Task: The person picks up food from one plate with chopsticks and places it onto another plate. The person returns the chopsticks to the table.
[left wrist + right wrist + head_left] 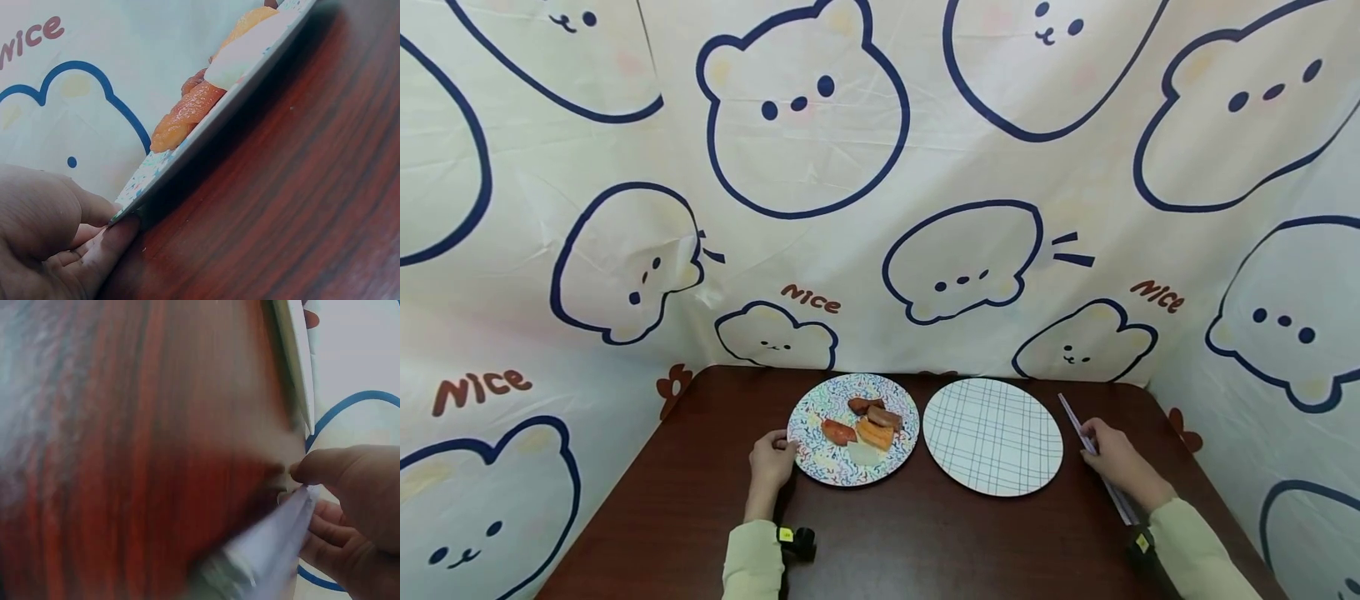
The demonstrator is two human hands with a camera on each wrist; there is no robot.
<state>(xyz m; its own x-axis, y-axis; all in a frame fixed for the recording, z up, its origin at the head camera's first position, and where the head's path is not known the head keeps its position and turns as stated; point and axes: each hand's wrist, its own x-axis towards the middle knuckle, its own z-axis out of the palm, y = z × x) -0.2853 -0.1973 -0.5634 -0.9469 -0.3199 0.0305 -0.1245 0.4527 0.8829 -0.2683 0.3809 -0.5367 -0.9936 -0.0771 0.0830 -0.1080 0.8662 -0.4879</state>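
At the left rim of a round multicolored speckled plate, my left hand pinches the edge, thumb and fingers on opposite faces in the left wrist view. On that plate lie several pieces of food: a reddish-orange piece, brown pieces, a yellow-orange piece and a pale piece. To its right is a white plate with a blue-green grid. My right hand pinches long pale lilac chopsticks, which slant along the right side; their near end is blurred in the right wrist view.
Both plates stand on a dark brown wood-grain table, near its back edge. A pale cloth printed with blue bear outlines hangs behind and on both sides. A small dark wrist camera sits by the left sleeve.
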